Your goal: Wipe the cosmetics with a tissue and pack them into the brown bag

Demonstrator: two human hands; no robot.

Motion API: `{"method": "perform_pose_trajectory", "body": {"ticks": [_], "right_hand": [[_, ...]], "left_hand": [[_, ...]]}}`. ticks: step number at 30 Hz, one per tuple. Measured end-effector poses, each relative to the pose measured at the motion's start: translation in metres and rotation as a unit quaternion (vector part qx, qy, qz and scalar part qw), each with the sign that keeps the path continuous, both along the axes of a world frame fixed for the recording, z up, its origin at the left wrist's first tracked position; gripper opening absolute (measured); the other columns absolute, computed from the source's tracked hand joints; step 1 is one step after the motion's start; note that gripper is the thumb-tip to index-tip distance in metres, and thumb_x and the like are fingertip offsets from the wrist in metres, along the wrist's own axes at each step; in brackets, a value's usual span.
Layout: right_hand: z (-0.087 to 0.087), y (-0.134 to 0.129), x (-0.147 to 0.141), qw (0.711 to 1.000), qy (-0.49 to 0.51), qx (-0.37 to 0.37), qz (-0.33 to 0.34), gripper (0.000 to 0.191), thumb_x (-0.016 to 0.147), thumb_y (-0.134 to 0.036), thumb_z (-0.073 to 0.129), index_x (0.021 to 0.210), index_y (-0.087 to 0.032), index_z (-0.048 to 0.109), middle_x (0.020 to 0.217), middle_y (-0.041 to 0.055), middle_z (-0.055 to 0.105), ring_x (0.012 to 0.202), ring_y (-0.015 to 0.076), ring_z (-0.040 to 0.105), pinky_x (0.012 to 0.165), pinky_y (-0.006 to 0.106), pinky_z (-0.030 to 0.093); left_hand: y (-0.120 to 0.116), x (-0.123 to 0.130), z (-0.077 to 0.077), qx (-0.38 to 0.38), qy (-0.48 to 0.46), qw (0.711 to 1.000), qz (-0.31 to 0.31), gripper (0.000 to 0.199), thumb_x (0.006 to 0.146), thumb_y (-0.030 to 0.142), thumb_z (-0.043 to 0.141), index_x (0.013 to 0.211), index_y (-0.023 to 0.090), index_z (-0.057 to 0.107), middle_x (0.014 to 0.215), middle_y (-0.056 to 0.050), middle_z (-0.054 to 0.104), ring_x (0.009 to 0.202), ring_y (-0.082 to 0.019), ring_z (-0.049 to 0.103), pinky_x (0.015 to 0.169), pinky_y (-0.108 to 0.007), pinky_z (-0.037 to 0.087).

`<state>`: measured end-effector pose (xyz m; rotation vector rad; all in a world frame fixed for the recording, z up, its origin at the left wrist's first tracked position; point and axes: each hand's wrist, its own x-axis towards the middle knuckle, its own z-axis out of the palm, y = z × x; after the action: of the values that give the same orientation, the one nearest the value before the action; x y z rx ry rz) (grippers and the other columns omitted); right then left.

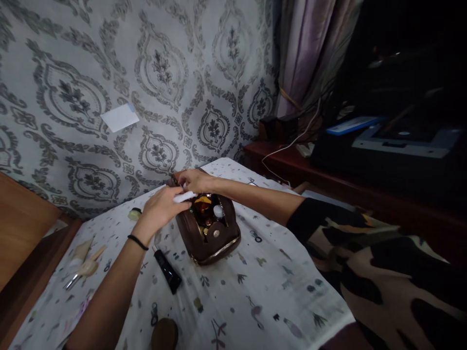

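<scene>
An unzipped dark brown bag (186,233) stands on the patterned white cloth, with an orange-brown item (203,205) and a white-capped item (218,211) inside. My left hand (162,206), a black band on its wrist, is over the bag's left edge, its fingers closed around a small white item (184,197). At the bag's far end is my right hand (195,181), fingers bent together by the rim; anything between them is too small to name. A black tube (167,272) lies on the cloth to the left of the bag.
A round brown item (164,334) lies near the front edge. Brushes and a tube (82,267) are at the left, and a small green-and-black item (134,214) sits nearer the patterned wall. A white cable (280,151) hangs over the dark red furniture (284,160) at the right.
</scene>
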<state>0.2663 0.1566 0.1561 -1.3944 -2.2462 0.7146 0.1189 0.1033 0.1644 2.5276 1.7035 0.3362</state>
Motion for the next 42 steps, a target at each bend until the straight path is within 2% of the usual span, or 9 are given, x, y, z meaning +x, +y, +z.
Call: {"method": "perform_pose_trajectory", "body": {"ticks": [3,7,16,25,31,34,37,39,42], "right_hand": [[-0.001,0.003,0.000,1.000,0.007,0.013,-0.008,0.025,0.074,-0.008,0.063,0.097,-0.012,0.073,0.081,0.0013,0.070,0.072,0.0105,0.061,0.053,0.013,0.037],[-0.003,0.000,0.000,0.998,0.054,-0.020,-0.025,0.025,0.078,-0.009,0.061,0.101,-0.013,0.071,0.078,-0.0001,0.069,0.062,0.0082,0.058,0.050,0.013,0.039],[-0.002,-0.007,-0.002,0.992,0.090,-0.076,-0.049,0.024,0.088,-0.013,0.056,0.109,-0.013,0.068,0.069,-0.0009,0.066,0.048,0.0066,0.051,0.046,0.014,0.042],[0.001,-0.014,-0.003,0.990,0.101,-0.085,-0.046,0.025,0.093,-0.010,0.046,0.106,-0.013,0.067,0.058,-0.0031,0.060,0.045,0.0065,0.053,0.046,0.013,0.043],[-0.003,-0.008,-0.006,0.992,0.090,-0.073,-0.044,0.025,0.094,-0.013,0.045,0.105,-0.013,0.067,0.056,-0.0028,0.059,0.047,0.0082,0.057,0.049,0.015,0.045],[0.000,-0.008,0.000,0.996,0.060,-0.039,-0.059,0.026,0.093,-0.015,0.046,0.108,-0.014,0.067,0.060,-0.0011,0.063,0.052,0.0098,0.059,0.054,0.017,0.046],[0.007,-0.022,0.007,0.992,0.059,0.081,-0.082,0.023,0.092,-0.021,0.050,0.102,-0.013,0.069,0.069,0.0021,0.066,0.064,0.0131,0.061,0.066,0.022,0.047],[0.010,-0.044,0.011,0.972,0.108,0.188,-0.093,0.023,0.092,-0.022,0.049,0.094,-0.012,0.069,0.079,0.0041,0.067,0.076,0.0149,0.060,0.075,0.024,0.045],[0.003,-0.095,0.006,0.956,0.191,0.223,-0.013,0.031,0.098,-0.029,0.040,0.092,-0.012,0.066,0.083,0.0039,0.065,0.081,0.0162,0.059,0.076,0.026,0.044]], "left_hand": [[-0.003,0.006,0.001,0.020,0.039,0.999,0.021,0.027,0.078,0.041,0.059,0.095,0.025,0.073,0.079,-0.002,0.068,0.075,-0.021,0.061,0.060,-0.027,0.033],[-0.007,0.015,0.002,0.037,0.085,0.994,0.055,0.025,0.081,0.040,0.054,0.094,0.026,0.071,0.092,-0.005,0.072,0.084,-0.025,0.065,0.063,-0.029,0.036],[-0.010,0.016,0.001,0.052,0.111,0.989,0.083,0.037,0.087,0.046,0.051,0.115,0.027,0.066,0.106,-0.010,0.072,0.097,-0.030,0.066,0.069,-0.031,0.042],[-0.009,-0.007,-0.010,0.074,-0.025,0.997,0.018,0.037,0.090,0.047,0.051,0.116,0.024,0.063,0.106,-0.007,0.071,0.093,-0.025,0.064,0.077,-0.030,0.043],[-0.017,-0.020,-0.014,0.075,-0.171,0.982,0.003,0.039,0.089,0.044,0.050,0.118,0.021,0.061,0.105,-0.006,0.071,0.085,-0.021,0.064,0.077,-0.030,0.045],[-0.025,-0.034,-0.019,0.089,-0.233,0.968,0.030,0.039,0.088,0.046,0.050,0.113,0.019,0.062,0.107,-0.006,0.070,0.095,-0.023,0.063,0.082,-0.030,0.045],[-0.036,-0.058,-0.031,0.091,-0.284,0.952,0.064,0.039,0.088,0.049,0.049,0.106,0.017,0.063,0.104,-0.007,0.069,0.097,-0.023,0.061,0.086,-0.031,0.045],[-0.045,-0.076,-0.043,0.086,-0.313,0.942,0.082,0.040,0.089,0.050,0.048,0.104,0.016,0.063,0.102,-0.006,0.069,0.097,-0.022,0.061,0.089,-0.031,0.044],[-0.060,-0.100,-0.066,0.070,-0.335,0.932,0.121,0.041,0.090,0.051,0.046,0.101,0.016,0.064,0.100,-0.006,0.068,0.099,-0.022,0.060,0.093,-0.031,0.043]]}}
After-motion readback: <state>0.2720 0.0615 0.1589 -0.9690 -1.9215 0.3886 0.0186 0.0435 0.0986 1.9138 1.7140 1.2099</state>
